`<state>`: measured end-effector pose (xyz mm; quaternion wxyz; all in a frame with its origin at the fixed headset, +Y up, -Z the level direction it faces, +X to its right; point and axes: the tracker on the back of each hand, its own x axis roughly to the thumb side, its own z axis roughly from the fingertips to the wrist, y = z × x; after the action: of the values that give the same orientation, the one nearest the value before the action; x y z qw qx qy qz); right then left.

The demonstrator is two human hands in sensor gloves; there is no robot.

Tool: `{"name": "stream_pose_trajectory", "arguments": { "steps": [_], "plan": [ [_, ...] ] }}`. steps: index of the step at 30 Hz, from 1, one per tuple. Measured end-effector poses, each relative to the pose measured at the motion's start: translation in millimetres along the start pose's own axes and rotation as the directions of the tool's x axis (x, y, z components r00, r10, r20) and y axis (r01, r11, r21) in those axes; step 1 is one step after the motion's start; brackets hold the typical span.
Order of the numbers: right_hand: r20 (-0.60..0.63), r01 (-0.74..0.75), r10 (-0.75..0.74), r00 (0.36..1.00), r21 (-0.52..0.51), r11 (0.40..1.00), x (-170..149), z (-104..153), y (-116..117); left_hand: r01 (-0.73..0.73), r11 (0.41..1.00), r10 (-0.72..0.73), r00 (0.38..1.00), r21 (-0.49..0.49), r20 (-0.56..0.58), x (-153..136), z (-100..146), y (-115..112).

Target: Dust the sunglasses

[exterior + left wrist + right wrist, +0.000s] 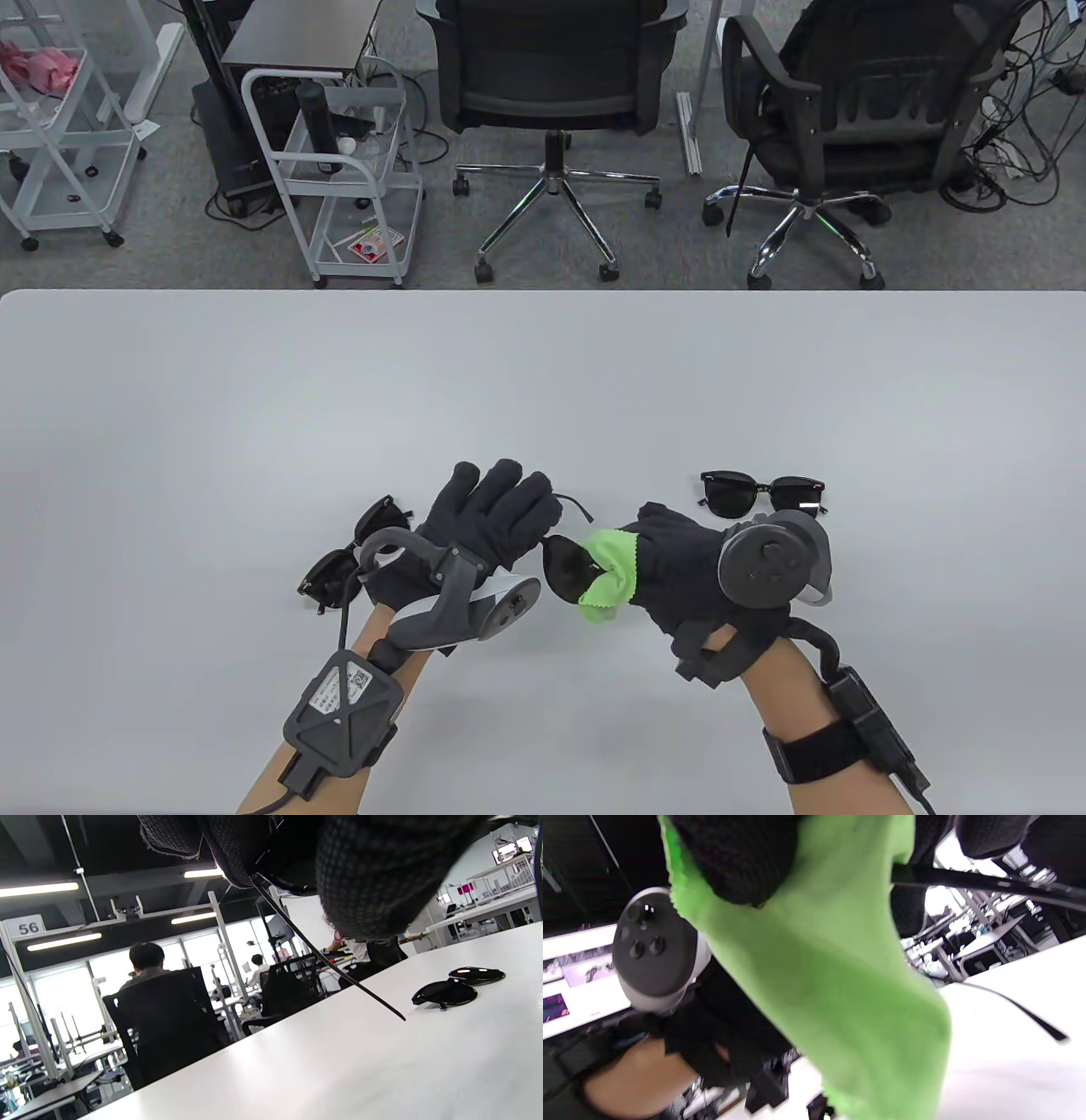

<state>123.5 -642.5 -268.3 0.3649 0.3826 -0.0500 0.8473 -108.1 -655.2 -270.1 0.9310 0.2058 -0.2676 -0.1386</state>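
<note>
My left hand [509, 522] holds a black pair of sunglasses [562, 570] above the table, one temple arm [575, 504] sticking out past the fingers. My right hand [657, 552] grips a bright green cloth [608, 564] and presses it on the held lens. In the left wrist view my gloved fingers [360, 878] hang at the top with the temple arm [326, 961] slanting down. In the right wrist view the cloth [831, 984] fills the middle under my fingers [734, 857].
A second black pair [762, 495] lies on the white table [543, 382] right of my right hand. A third pair [349, 553] lies left of my left wrist. A lying pair shows in the left wrist view [456, 986]. Office chairs and carts stand beyond the far edge.
</note>
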Motion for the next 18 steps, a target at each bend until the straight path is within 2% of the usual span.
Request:
{"name": "stream_pose_trajectory", "arguments": {
  "steps": [3,7,9,11,14,18],
  "plan": [
    [0.01,0.032,-0.032,0.999,0.002,0.999,2.3,-2.1,3.5,-0.009,1.0,0.009,1.0,0.027,0.014,5.3,1.7,5.2],
    [0.018,-0.111,0.111,0.994,-0.015,0.994,9.6,-5.0,7.6,-0.094,0.993,0.087,0.991,0.069,0.1,28.2,4.0,21.7],
    [0.022,-0.15,0.15,0.988,-0.02,0.989,11.9,-5.8,9.2,-0.068,0.992,0.058,0.994,0.109,0.096,36.4,3.7,27.1],
    [0.007,-0.152,0.152,0.988,-0.029,0.988,11.9,-5.6,7.8,-0.037,0.99,0.027,0.996,0.135,0.081,34.2,3.1,28.7],
    [-0.028,-0.131,0.13,0.991,-0.044,0.99,9.9,-8.9,4.9,-0.101,0.986,0.096,0.994,0.131,0.049,24.4,0.3,28.8],
    [-0.067,-0.16,0.158,0.985,-0.022,0.987,0.1,-9.1,0.2,-0.12,0.984,0.119,0.993,0.129,0.014,11.0,1.2,26.9]
  ]
}}
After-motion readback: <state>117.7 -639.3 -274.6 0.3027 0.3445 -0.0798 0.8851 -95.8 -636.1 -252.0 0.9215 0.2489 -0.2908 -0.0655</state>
